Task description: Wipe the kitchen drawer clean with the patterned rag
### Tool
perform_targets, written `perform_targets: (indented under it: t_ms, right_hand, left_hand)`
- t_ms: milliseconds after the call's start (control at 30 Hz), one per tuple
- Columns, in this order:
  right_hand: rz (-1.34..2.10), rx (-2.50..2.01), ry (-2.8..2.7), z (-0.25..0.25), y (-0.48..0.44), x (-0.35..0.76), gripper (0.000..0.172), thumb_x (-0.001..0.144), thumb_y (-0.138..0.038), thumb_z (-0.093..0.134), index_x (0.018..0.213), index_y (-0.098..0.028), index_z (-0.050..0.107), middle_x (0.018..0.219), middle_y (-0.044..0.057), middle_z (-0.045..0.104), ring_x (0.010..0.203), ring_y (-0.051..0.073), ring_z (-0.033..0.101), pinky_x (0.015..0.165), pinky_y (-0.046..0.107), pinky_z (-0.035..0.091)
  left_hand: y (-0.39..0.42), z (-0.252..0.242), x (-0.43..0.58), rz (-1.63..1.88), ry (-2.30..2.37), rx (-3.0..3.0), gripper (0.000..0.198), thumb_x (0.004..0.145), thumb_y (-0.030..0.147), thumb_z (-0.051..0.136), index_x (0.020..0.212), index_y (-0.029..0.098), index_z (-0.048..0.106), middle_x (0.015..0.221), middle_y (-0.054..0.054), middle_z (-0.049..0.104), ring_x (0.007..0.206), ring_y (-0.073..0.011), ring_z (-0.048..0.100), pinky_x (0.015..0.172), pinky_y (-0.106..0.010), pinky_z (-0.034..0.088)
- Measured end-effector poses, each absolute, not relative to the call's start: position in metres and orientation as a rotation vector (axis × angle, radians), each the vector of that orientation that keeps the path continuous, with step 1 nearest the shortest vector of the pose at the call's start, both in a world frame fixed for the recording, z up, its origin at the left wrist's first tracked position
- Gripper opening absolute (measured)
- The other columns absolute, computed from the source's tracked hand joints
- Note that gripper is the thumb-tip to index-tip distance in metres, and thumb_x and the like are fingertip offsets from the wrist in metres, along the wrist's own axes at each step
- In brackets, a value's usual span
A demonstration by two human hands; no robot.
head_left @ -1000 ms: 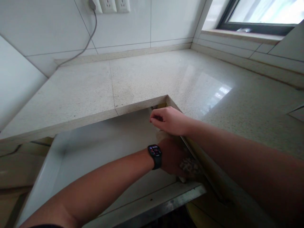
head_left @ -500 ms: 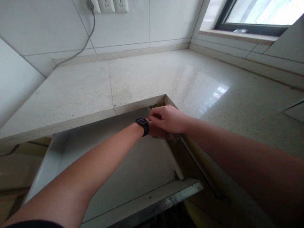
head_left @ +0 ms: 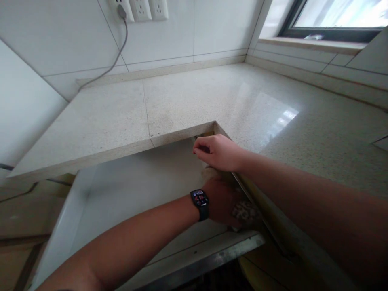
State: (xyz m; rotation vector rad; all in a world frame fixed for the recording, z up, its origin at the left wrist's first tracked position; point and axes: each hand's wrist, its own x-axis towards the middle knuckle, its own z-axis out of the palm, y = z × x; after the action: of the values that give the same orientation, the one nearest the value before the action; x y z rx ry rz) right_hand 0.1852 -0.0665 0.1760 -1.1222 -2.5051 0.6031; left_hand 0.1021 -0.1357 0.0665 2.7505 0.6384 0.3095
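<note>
My left hand point(head_left: 220, 199), with a black watch point(head_left: 200, 201) on its wrist, reaches low along the right side of the open drawer point(head_left: 121, 202). Its fingers press around a cloth point(head_left: 244, 211) with a dark and pale pattern, against the drawer's right edge; the fingertips are dim and partly hidden. Farther back, my right hand point(head_left: 216, 151) is loosely curled over the drawer's back right corner, by the countertop's inner edge. Nothing shows between its thumb and forefinger. A beige patch point(head_left: 210, 173) lies just under it, its kind unclear.
A speckled stone countertop point(head_left: 188, 101) wraps around the drawer at the back and right. A grey cord point(head_left: 117, 60) hangs from a wall socket point(head_left: 119, 10) at the back left. A dark-framed window point(head_left: 333, 34) is at upper right.
My left hand has slid forward along the drawer's right side, from beneath my right hand toward the drawer front. The patterned cloth now shows at its fingers. My right hand has stayed nearly put.
</note>
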Motion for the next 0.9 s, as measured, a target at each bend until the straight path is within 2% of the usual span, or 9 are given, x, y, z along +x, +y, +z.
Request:
perform_targets:
  t_ms: [100,333,500,667,767,900]
  right_hand:
    - [0.596,-1.108,-2.515,0.175,-0.066,0.187,0.018,0.087,-0.029,0.053,0.085,-0.020,0.068,0.075,0.003,0.066,0.062,0.012,0.051,0.060,0.030,0.033]
    - [0.571,-1.109,-2.525,0.175,-0.065,0.188,0.018,0.087,-0.027,0.053,0.085,-0.020,0.069,0.074,0.002,0.066,0.062,0.011,0.051,0.060,0.030,0.033]
    - [0.551,-1.127,-2.522,0.174,-0.065,0.188,0.018,0.088,-0.027,0.053,0.086,-0.020,0.069,0.075,0.002,0.066,0.063,0.012,0.051,0.061,0.030,0.033]
    - [0.556,-1.144,-2.533,0.175,-0.066,0.187,0.019,0.088,-0.028,0.052,0.086,-0.020,0.069,0.075,0.002,0.066,0.064,0.012,0.052,0.061,0.029,0.033]
    - [0.561,-1.147,-2.547,0.177,-0.067,0.185,0.019,0.087,-0.029,0.053,0.087,-0.019,0.070,0.075,0.002,0.066,0.064,0.012,0.052,0.062,0.029,0.033]
    - [0.574,-1.146,-2.566,0.178,-0.068,0.184,0.020,0.087,-0.029,0.053,0.087,-0.019,0.070,0.075,0.003,0.066,0.063,0.012,0.052,0.063,0.030,0.033]
  left_hand:
    - [-0.146,0.068,0.104,0.283,0.579,2.792,0.065,0.073,0.065,0.065,0.120,0.020,0.065,0.109,-0.012,0.072,0.109,-0.0332,0.064,0.104,-0.047,0.043]
    - [-0.121,0.070,0.093,0.264,0.426,2.892,0.081,0.070,0.069,0.066,0.133,0.020,0.057,0.124,-0.013,0.067,0.121,-0.0341,0.058,0.111,-0.048,0.035]
    - [-0.107,0.065,0.085,0.273,0.450,2.909,0.074,0.070,0.059,0.069,0.131,0.019,0.058,0.117,-0.013,0.070,0.112,-0.0322,0.062,0.108,-0.046,0.038]
    - [-0.113,0.059,0.087,0.365,0.507,2.904,0.077,0.068,0.064,0.069,0.129,0.017,0.059,0.115,-0.014,0.069,0.111,-0.0323,0.063,0.108,-0.046,0.037]
    - [-0.128,0.059,0.092,0.326,0.500,2.908,0.072,0.072,0.066,0.065,0.124,0.017,0.061,0.103,-0.012,0.072,0.102,-0.0318,0.065,0.102,-0.048,0.041]
    - [-0.147,0.062,0.098,0.274,0.410,2.914,0.064,0.078,0.061,0.062,0.124,0.017,0.061,0.106,-0.013,0.071,0.106,-0.0320,0.064,0.099,-0.047,0.043]
